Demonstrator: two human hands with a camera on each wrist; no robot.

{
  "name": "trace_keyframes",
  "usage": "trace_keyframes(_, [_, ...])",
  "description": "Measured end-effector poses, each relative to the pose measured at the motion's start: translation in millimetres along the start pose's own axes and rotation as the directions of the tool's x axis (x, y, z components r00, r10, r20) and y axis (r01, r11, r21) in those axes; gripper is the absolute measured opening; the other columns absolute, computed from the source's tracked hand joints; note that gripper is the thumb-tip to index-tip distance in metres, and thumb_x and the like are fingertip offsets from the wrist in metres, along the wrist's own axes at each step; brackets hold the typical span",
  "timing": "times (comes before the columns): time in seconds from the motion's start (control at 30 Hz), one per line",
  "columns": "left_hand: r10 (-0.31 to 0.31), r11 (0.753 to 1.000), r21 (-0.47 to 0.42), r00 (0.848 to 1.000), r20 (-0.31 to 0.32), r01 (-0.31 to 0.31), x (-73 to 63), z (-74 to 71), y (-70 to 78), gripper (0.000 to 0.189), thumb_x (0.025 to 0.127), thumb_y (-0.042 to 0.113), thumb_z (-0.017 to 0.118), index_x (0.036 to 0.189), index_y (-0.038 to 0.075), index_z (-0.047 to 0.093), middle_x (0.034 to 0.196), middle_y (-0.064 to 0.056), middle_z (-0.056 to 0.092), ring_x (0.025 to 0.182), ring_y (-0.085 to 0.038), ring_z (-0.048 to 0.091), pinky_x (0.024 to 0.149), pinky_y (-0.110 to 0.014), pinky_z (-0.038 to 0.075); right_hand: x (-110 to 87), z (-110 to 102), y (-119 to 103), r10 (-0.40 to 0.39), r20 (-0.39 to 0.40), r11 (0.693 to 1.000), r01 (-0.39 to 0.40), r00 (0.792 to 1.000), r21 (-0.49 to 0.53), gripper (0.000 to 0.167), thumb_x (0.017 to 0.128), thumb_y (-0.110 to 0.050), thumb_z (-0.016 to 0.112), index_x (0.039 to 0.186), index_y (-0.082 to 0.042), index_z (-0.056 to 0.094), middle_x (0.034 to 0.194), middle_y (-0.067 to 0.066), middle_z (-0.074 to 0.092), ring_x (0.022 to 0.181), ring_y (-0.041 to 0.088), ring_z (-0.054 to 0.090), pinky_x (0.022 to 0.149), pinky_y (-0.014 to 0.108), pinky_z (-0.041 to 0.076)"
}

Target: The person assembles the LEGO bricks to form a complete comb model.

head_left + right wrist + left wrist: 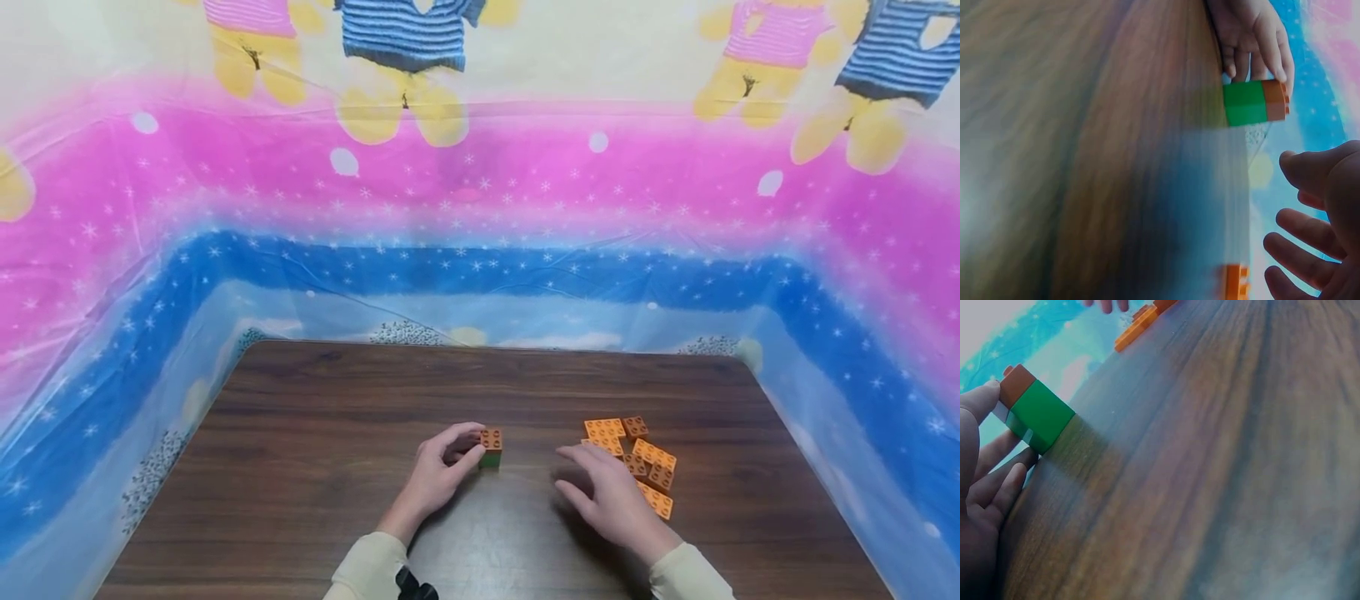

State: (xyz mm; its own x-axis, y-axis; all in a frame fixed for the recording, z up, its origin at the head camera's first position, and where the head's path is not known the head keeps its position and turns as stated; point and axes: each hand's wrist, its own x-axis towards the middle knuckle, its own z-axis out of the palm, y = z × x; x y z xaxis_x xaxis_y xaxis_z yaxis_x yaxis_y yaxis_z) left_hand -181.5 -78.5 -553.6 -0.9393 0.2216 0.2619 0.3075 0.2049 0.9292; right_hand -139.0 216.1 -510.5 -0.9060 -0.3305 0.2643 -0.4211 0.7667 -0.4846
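Note:
A brown toy building brick (491,439) sits on top of a green block (1041,415), and the stack stands upright on the table. My left hand (441,467) pinches it at the brown brick from the left side, thumb in front and fingers reaching behind. Over to the right, my right hand (611,496) is held above the table with its fingers spread and nothing in them. Beside and partly behind it lies a loose group of bricks, among them an orange brick (655,453) and a small brown brick (635,427).
The dark wooden table (337,400) is bordered at the back and sides by a printed cloth (510,167) in pink and blue. Several orange and brown bricks are scattered right of centre, some partly covered by my right hand.

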Motion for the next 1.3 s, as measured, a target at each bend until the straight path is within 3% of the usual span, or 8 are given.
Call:
trace_keyframes(0.27, [0.007, 1.0, 0.005, 1.0, -0.008, -0.007, -0.5, 0.6, 0.2, 0.029, 0.101, 0.021, 0.073, 0.13, 0.02, 0.072, 0.118, -0.001, 0.076, 0.11, -0.019, 0.072, 0.087, -0.029, 0.057, -25.2, -11, 21, 0.011, -0.056, 0.992, -0.018, 0.998, -0.128, 0.046, 0.087, -0.024, 0.089, 0.129, -0.015, 0.073, 0.125, -0.002, 0.071, 0.118, 0.02, 0.067, 0.096, 0.048, 0.056])
trace_keyframes(0.47, [0.012, 1.0, 0.008, 1.0, -0.01, -0.012, -1.5, 0.3, -0.8, 0.029, 0.101, 0.021, 0.073, 0.13, 0.018, 0.072, 0.118, -0.001, 0.076, 0.109, -0.019, 0.072, 0.087, -0.029, 0.057, -36.7, -21, 31, 0.073, -0.053, 0.977, -0.082, 0.996, -0.198, 0.046, 0.085, -0.025, 0.091, 0.127, -0.016, 0.074, 0.117, 0.0, 0.072, 0.1, 0.015, 0.067, 0.081, 0.043, 0.059])
trace_keyframes(0.87, [0.005, 1.0, 0.007, 1.0, 0.01, -0.005, -1.2, -1.6, 0.6, 0.03, 0.102, 0.022, 0.072, 0.132, 0.017, 0.071, 0.12, -0.003, 0.075, 0.111, -0.02, 0.071, 0.089, -0.03, 0.057, -56.1, -37, 48, 0.153, -0.045, 0.949, -0.159, 0.987, -0.271, 0.044, 0.084, -0.027, 0.091, 0.123, -0.013, 0.076, 0.117, 0.006, 0.073, 0.109, 0.029, 0.069, 0.088, 0.056, 0.057])
trace_keyframes(1.3, [-0.002, 1.0, 0.01, 1.0, 0.022, 0.001, -1.2, -2.2, -1.4, 0.031, 0.103, 0.024, 0.071, 0.133, 0.018, 0.07, 0.121, -0.002, 0.075, 0.112, -0.02, 0.071, 0.09, -0.031, 0.057, -62.5, -44, 59, 0.148, -0.056, 0.932, -0.158, 0.987, -0.325, 0.037, 0.084, -0.025, 0.09, 0.116, -0.011, 0.077, 0.11, 0.006, 0.073, 0.103, 0.029, 0.068, 0.086, 0.054, 0.057])
